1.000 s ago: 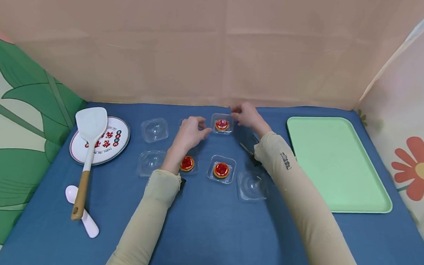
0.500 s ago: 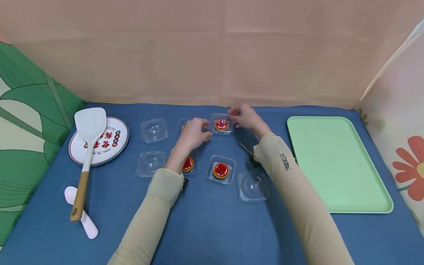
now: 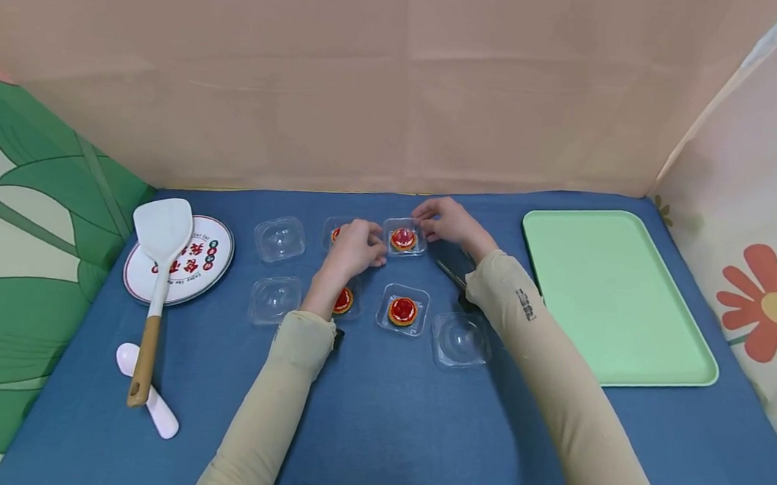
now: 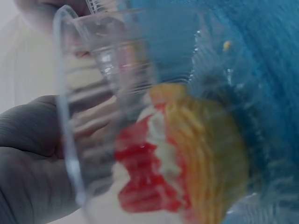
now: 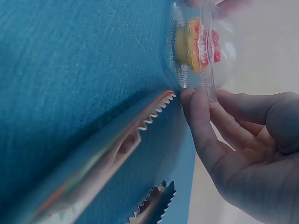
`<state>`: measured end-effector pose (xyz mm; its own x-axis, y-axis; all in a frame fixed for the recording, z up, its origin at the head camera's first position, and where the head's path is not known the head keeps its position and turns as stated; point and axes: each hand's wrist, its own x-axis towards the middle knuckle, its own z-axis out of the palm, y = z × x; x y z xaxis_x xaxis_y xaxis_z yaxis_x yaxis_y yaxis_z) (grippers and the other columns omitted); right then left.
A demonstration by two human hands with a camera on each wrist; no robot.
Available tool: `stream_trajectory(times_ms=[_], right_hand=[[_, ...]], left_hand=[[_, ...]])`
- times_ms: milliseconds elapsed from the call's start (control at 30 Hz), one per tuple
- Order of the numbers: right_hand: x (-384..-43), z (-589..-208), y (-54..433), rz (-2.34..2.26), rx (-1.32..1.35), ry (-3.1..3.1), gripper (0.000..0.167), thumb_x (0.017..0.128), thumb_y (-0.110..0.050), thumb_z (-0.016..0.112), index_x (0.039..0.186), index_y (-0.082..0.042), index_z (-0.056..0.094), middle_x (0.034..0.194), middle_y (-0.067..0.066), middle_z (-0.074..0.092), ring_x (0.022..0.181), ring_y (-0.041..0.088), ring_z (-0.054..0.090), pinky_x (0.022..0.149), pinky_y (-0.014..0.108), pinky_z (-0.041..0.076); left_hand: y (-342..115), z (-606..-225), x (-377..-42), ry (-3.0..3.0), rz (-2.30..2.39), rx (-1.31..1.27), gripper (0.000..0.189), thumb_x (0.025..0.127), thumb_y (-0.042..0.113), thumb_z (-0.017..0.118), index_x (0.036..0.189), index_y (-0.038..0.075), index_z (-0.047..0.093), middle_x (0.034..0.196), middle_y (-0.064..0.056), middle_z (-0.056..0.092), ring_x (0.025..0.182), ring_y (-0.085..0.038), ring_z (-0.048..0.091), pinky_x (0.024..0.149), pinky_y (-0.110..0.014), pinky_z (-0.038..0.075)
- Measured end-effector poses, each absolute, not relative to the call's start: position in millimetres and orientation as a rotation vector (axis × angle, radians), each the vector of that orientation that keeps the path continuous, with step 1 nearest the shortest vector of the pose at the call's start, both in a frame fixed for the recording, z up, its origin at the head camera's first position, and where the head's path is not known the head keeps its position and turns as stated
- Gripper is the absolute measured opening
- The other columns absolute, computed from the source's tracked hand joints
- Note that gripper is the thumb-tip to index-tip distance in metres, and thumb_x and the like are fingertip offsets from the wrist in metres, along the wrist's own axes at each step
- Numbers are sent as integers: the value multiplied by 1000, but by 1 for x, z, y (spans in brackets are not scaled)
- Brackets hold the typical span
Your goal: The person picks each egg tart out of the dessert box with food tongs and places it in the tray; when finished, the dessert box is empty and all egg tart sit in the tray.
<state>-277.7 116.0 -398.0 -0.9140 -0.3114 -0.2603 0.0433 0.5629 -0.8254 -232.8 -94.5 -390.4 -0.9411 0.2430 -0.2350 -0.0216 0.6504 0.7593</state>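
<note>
At the far middle of the table, a lidded clear plastic box [image 3: 405, 237] holds a red-topped tart [image 5: 189, 44]. My left hand [image 3: 354, 248] pinches its left edge, fingertips just showing at the top of the right wrist view. On the opposite side, my right hand [image 3: 447, 221] pinches the rim between thumb and fingers [image 5: 201, 109]. Nearer me stands an open box with a tart [image 3: 402, 311]. Under my left wrist another boxed tart [image 4: 201, 154] is partly hidden, and a further tart [image 3: 335, 234] shows behind the left hand.
Serrated tongs [image 5: 107, 158] lie under my right wrist. Clear lids [image 3: 279, 239] lie at left, another lid [image 3: 460, 341] at near right. A green tray [image 3: 623, 299] is on the right. At left, a spatula [image 3: 163, 227] lies across a plate [image 3: 211, 262] and a white spoon [image 3: 163, 414].
The far box with the tart has shifted slightly toward me. My right hand has come in a little closer to its edge, and the left hand has lowered slightly.
</note>
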Motion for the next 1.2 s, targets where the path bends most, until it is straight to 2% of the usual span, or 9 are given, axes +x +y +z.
stream_trajectory(times_ms=[367, 600, 900, 1200], right_hand=[[-273, -402, 119, -1378, -191, 2347, 30, 110, 0, 57, 135, 16, 61, 127, 29, 64, 115, 39, 69, 103, 44, 59], [-272, -403, 119, -1430, -116, 2308, 31, 110, -3, 58, 135, 15, 63, 131, 29, 64, 119, 39, 68, 103, 42, 58], [-270, -402, 121, -1479, -38, 2264, 32, 109, -5, 62, 136, 14, 64, 131, 28, 65, 114, 33, 70, 101, 40, 59], [-268, -402, 123, -1513, -30, 2236, 32, 108, -5, 63, 135, 13, 64, 127, 28, 65, 106, 29, 70, 100, 38, 59]], left_hand=[[-96, -389, -231, 2507, 1197, 138, 42, 106, 4, 67, 145, -11, 58, 112, -23, 76, 87, -30, 79, 79, -36, 66], [-94, -392, -232, 2514, 1192, 135, 37, 105, 3, 68, 137, -13, 61, 105, -23, 78, 86, -31, 79, 78, -37, 66], [-90, -391, -233, 2557, 1184, 155, 31, 102, -1, 70, 129, -15, 65, 100, -23, 79, 86, -29, 80, 72, -28, 65], [-89, -391, -234, 2522, 1223, 118, 31, 102, -1, 71, 129, -15, 65, 103, -25, 78, 89, -31, 80, 79, -34, 66]])
